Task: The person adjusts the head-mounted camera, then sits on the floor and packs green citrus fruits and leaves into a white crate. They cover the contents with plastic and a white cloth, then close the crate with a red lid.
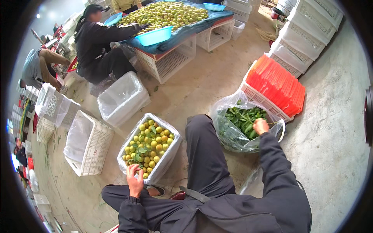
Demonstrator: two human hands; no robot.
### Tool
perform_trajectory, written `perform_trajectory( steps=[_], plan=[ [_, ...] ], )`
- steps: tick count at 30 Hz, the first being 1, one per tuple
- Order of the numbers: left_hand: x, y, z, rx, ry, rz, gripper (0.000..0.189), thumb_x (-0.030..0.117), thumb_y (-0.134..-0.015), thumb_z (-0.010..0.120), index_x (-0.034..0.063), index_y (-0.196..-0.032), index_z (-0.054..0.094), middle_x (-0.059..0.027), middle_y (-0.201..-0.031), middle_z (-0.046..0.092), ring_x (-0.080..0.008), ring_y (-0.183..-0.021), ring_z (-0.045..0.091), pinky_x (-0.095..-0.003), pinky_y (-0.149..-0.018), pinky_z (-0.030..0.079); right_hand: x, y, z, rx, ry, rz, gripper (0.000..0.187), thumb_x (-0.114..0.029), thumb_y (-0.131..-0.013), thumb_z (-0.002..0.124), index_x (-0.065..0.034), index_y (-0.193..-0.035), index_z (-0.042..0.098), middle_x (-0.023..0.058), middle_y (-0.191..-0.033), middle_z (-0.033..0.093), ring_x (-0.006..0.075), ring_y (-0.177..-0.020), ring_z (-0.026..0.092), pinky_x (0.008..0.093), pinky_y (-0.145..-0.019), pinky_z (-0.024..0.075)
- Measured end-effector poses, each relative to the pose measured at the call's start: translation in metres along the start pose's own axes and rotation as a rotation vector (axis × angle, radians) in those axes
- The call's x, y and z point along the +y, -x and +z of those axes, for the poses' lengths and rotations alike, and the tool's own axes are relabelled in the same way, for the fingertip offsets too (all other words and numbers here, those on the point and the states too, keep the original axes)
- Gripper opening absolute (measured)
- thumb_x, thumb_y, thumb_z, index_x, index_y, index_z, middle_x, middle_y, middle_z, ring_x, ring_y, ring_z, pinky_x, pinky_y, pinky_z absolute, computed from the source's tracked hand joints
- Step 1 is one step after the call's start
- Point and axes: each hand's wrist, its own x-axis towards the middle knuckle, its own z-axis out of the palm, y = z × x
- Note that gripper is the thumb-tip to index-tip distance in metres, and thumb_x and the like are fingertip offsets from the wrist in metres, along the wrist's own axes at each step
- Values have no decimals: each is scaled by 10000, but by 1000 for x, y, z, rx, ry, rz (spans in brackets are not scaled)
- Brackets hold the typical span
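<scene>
A lined crate [176,142] full of round yellow-green fruit [158,139] stands in front of my left knee, with a few green leaves [142,150] lying on the fruit. My left hand [135,179] is at the crate's near left edge, its fingers curled by the leaves; whether it holds a leaf cannot be told. To the right, a clear plastic bag [230,137] stands open, filled with leafy green sprigs [243,119]. My right hand [260,126] reaches into the bag's right side, fingers bent against the leaves; its grip is partly hidden.
Beyond the bag sits a crate of red-orange packing sheets [275,84]. Lined white crates [123,99] stand left, and stacked crates [306,38] at the upper right. A co-worker in black [99,43] reaches over a fruit-covered table [180,43] with blue basins [154,36].
</scene>
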Motion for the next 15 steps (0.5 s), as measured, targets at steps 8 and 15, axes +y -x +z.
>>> perform_trajectory(
  steps=[8, 15],
  plan=[
    [-8, 22, -18, 25, -47, 44, 277, 8, -895, 725, 8, -1170, 686, -115, -1207, 623, -199, -950, 670, -321, -848, 520, -46, 27, -240, 216, -622, -330, 174, -172, -952, 743, -1, -919, 751, 34, -770, 739, 61, -719, 660, 273, -655, 527],
    [11, 51, -50, 87, 3, 20, 298, -8, -894, 717, -2, -1189, 673, -104, -1218, 615, -194, -958, 663, -327, -891, 531, -264, 86, -273, -34, -912, -906, 102, 16, -957, 703, -5, -1050, 739, 14, -939, 711, 72, -832, 680, 242, -741, 575]
  ],
)
